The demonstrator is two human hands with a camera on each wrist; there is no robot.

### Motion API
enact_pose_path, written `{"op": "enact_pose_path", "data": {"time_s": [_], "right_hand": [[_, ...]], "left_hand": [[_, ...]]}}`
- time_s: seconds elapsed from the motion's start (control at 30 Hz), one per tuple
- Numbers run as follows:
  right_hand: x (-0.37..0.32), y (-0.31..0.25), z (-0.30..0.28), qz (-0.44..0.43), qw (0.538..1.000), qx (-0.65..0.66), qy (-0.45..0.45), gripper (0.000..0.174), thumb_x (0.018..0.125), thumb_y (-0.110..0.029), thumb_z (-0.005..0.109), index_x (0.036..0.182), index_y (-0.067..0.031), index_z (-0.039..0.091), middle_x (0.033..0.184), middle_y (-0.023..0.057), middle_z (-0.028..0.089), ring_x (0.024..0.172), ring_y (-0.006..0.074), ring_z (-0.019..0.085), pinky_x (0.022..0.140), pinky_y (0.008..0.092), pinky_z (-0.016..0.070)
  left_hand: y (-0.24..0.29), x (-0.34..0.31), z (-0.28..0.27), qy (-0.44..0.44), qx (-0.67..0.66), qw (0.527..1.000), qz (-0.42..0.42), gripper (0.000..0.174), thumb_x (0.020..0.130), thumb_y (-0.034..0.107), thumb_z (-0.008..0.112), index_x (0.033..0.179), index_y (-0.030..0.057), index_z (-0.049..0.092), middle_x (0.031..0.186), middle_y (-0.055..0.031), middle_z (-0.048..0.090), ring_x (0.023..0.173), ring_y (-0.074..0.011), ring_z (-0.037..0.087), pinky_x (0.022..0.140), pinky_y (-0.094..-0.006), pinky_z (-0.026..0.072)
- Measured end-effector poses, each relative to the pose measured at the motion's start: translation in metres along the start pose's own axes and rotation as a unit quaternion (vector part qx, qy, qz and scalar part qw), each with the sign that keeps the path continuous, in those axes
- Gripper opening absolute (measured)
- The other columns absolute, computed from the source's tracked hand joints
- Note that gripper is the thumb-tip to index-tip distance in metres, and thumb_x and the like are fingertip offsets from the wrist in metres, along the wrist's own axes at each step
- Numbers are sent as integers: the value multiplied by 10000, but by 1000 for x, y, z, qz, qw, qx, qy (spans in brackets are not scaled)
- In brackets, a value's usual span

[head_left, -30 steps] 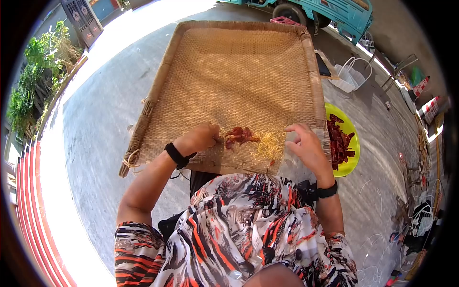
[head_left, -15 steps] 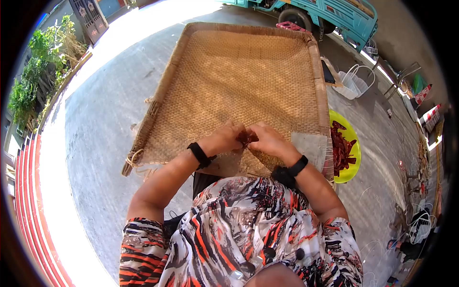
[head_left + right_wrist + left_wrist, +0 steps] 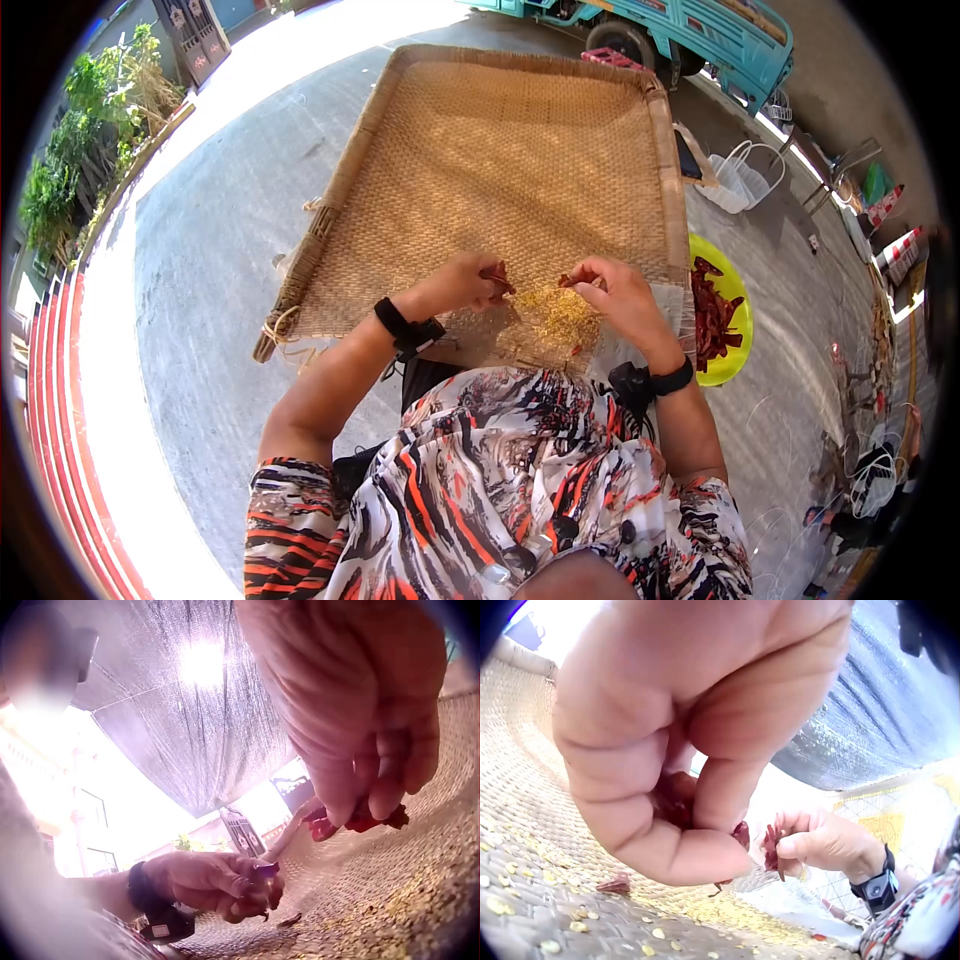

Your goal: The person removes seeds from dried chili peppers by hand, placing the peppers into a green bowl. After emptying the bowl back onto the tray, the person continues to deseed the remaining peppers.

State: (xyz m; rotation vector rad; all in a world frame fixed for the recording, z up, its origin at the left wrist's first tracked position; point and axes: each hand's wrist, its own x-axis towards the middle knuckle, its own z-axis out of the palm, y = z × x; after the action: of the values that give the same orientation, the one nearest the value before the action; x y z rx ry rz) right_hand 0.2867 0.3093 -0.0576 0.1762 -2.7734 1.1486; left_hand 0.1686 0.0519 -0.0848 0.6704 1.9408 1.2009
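Note:
Over the near part of a woven tray [image 3: 500, 150], both hands hold pieces of dried red chili. My left hand [image 3: 455, 287] curls its fingers round dried chili [image 3: 497, 276], dark red bits of which show between thumb and fingers in the left wrist view. My right hand [image 3: 630, 302] pinches another piece of dried chili [image 3: 364, 819] between thumb and fingertips, a short way right of the left hand. Yellow chili seeds [image 3: 558, 318] lie scattered on the weave below and between the hands. A small chili scrap [image 3: 615, 885] rests among seeds under the left hand.
A yellow-green basin [image 3: 738, 345] of dried red chilies [image 3: 712, 312] stands right of the tray. Beyond it sit a white basket [image 3: 738, 180] and traffic cones [image 3: 900, 245]. A teal three-wheeled vehicle [image 3: 715, 35] is parked behind; red-edged steps [image 3: 60, 400] run along the left.
The hands came together at the chili pile from either side, then moved apart, each now with a piece. The pile seen earlier between them on the tray is gone from there.

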Motion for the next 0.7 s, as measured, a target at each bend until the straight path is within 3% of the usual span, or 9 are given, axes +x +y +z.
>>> {"op": "enact_pose_path", "data": {"time_s": [0.07,0.13,0.2,0.3,0.33,0.43,0.53,0.63,0.7], "right_hand": [[-15,3,-23,57,996,10,69,182,835,-138,650,977,-24,651,903,136,662,861,270,652,753,368,498],[-27,6,-52,139,984,18,112,195,845,-142,664,997,-21,647,921,126,664,883,263,656,776,363,500],[-38,44,-74,113,970,-79,200,255,847,-153,676,1062,-23,633,1008,130,651,889,271,655,790,359,500],[-49,56,-81,139,883,-282,348,337,845,-160,687,1144,-28,605,1091,143,627,885,291,654,794,353,499],[-49,58,-80,141,898,-252,333,438,836,-168,698,1232,-33,565,1179,147,590,896,273,642,796,343,503],[-40,36,-49,167,971,39,164,528,854,-225,723,1308,-39,528,1224,115,568,880,170,618,783,311,515],[-29,-7,3,112,955,270,49,540,889,-286,721,1320,-25,528,1195,95,588,838,105,603,738,285,524],[-11,-10,31,106,921,375,16,477,915,-275,697,1295,-26,554,1132,82,628,847,95,608,730,264,528],[-4,0,35,73,925,373,-6,415,931,-228,677,1276,-25,569,1101,69,645,860,92,615,736,247,526]], "left_hand": [[3,-4,-1,-13,-46,999,-5,100,929,43,583,1017,-4,597,916,-68,667,752,-111,621,656,-245,547],[-1,-4,-1,-24,-120,992,-20,128,937,51,588,1051,-8,587,968,-64,657,777,-103,618,672,-238,543],[-8,1,0,-40,-203,978,-28,155,946,61,591,1085,-7,577,1013,-57,645,798,-96,612,690,-230,538],[-12,7,3,-62,-308,949,-26,180,959,78,592,1122,5,565,1050,-43,628,819,-87,595,713,-221,530],[-6,7,6,-65,-322,944,-25,181,963,84,591,1126,10,564,1049,-38,625,822,-85,590,718,-220,528],[5,13,16,-81,-325,942,-9,194,970,95,591,1146,20,557,1048,-33,621,821,-82,582,735,-223,526],[19,18,32,-69,-293,954,-7,217,971,91,592,1172,24,546,1053,-34,621,820,-85,584,746,-230,526],[34,17,47,-66,-295,953,7,260,973,99,594,1214,22,533,1064,-38,624,849,-93,602,774,-243,534],[35,18,49,-78,-313,946,16,291,978,113,595,1245,19,525,1076,-42,627,889,-104,620,806,-258,543]]}}
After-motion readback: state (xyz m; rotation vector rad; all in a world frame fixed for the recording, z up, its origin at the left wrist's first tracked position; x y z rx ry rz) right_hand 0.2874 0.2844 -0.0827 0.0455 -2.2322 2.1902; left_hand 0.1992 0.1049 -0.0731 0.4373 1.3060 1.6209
